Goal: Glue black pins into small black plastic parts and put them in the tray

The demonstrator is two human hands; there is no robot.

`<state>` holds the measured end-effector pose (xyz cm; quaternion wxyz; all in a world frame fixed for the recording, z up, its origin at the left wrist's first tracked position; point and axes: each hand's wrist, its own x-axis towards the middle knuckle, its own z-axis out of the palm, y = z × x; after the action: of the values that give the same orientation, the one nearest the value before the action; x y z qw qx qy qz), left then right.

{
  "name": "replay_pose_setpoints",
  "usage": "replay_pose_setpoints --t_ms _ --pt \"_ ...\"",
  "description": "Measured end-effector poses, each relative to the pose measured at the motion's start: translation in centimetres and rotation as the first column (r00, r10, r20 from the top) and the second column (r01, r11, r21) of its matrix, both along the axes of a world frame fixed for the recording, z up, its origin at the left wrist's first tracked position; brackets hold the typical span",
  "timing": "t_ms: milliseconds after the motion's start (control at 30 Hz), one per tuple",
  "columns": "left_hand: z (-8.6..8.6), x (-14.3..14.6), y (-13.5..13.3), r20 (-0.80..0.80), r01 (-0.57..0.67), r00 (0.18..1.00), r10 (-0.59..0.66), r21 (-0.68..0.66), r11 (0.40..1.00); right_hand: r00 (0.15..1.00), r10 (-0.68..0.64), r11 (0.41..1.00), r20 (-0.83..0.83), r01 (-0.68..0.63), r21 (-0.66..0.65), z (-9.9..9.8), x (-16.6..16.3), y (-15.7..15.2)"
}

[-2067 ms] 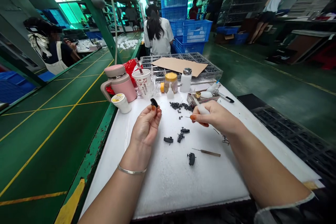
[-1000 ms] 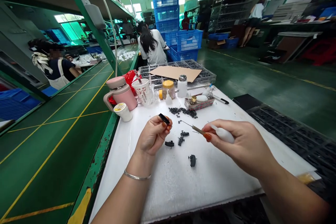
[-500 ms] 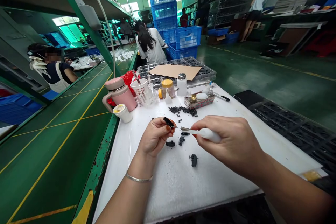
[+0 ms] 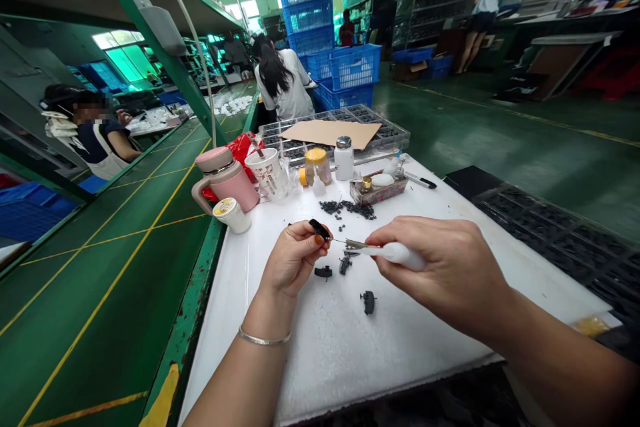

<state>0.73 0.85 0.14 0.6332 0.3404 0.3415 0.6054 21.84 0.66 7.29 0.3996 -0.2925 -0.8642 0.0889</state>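
- Pinching a small black plastic part [image 4: 319, 229] between the fingers of the left hand [image 4: 293, 263]
- Gripping a white-handled needle tool [image 4: 397, 253] in the closed fingers of the right hand [image 4: 440, 263], tip just beside the part
- Lying on the white counter [image 4: 350, 360]: loose black parts [image 4: 368, 301]
- Heaping farther off: tiny black pieces [image 4: 347, 209]

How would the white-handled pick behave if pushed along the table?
The pick would probably roll, since its white handle looks round and smooth. Its thin metal tip looks likely to bend under pressure.
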Motion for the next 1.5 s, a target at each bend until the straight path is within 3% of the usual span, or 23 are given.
replay_pose_setpoints --t_ms 367,800,1133,1267,1400,1500 --pt "-0.1 0.0 -0.2 -0.028 0.019 0.999 -0.019 -0.007 1.000 0.999 -0.007 1.000 0.036 0.007 0.006 -0.3 -0.2 0.6" --pt "0.1 0.2 0.0 -0.203 0.014 0.979 -0.028 -0.070 0.997 0.982 0.051 0.999 0.182 -0.053 0.008 -0.1 0.4 1.9" --pt "0.6 0.0 -0.1 -0.176 0.014 0.984 -0.032 -0.105 0.994 0.995 0.058 0.949 0.081 -0.081 0.305 -2.4 0.6 3.1" --pt "0.6 0.1 -0.1 -0.208 -0.001 0.978 -0.025 -0.123 0.992 0.996 0.052 0.930 0.070 -0.074 0.361 -3.0 0.5 3.5" --pt "0.6 0.1 -0.1 -0.257 -0.021 0.966 -0.004 -0.095 0.995 0.995 0.031 0.950 0.095 -0.059 0.306 -3.6 0.5 3.7" --pt "0.6 0.1 -0.3 -0.301 -0.040 0.953 0.027 -0.039 0.998 0.996 0.013 0.987 0.089 -0.027 0.160 -4.0 0.5 3.9"
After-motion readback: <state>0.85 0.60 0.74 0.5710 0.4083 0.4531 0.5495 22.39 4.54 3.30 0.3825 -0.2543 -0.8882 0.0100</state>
